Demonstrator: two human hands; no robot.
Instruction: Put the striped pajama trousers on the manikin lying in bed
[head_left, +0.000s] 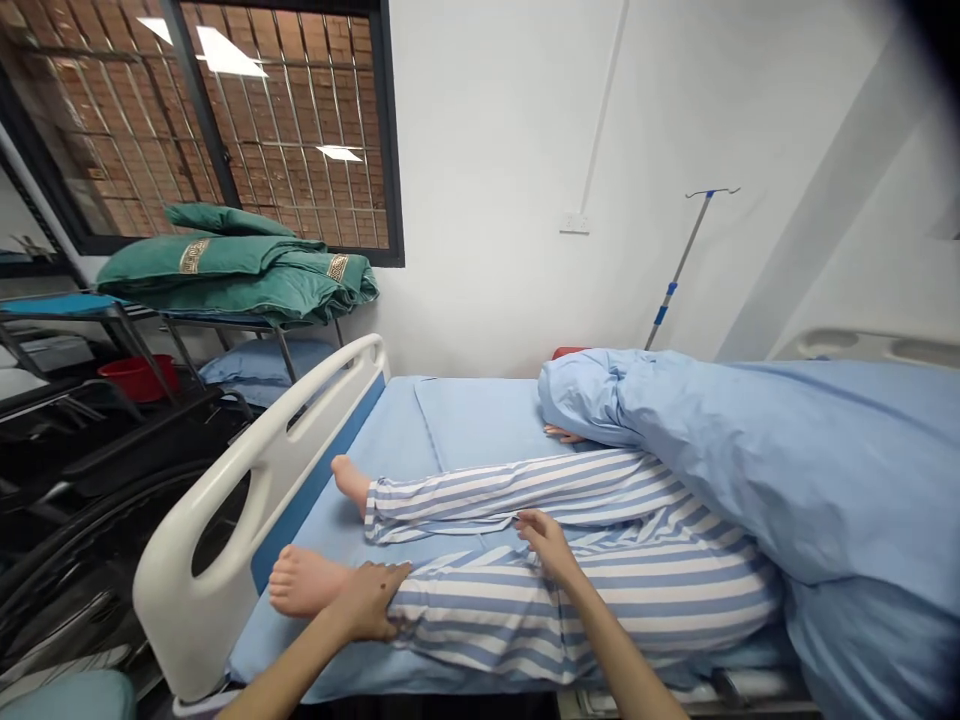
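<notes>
A figure lies on the bed with bare feet, wearing blue-and-white striped pajama trousers (480,600); it may be a manikin, but I cannot tell for certain. My left hand (375,598) is wrapped over the ankle of the nearer leg, at the trouser cuff, just above the bare foot (306,582). Around the inner side of the nearer knee is my right hand (546,540), its fingers slightly bent and apart, touching the striped cloth. The farther leg lies straight, its foot (350,480) near the footboard. A blue quilt (720,440) is folded back over the upper body and hides it.
A white footboard (255,490) closes the bed's left end. Green folded bedding (247,265) lies on chairs under the barred window. A wheelchair (97,500) and a red bucket (139,377) stand at left. An IV pole (682,265) rises behind the bed.
</notes>
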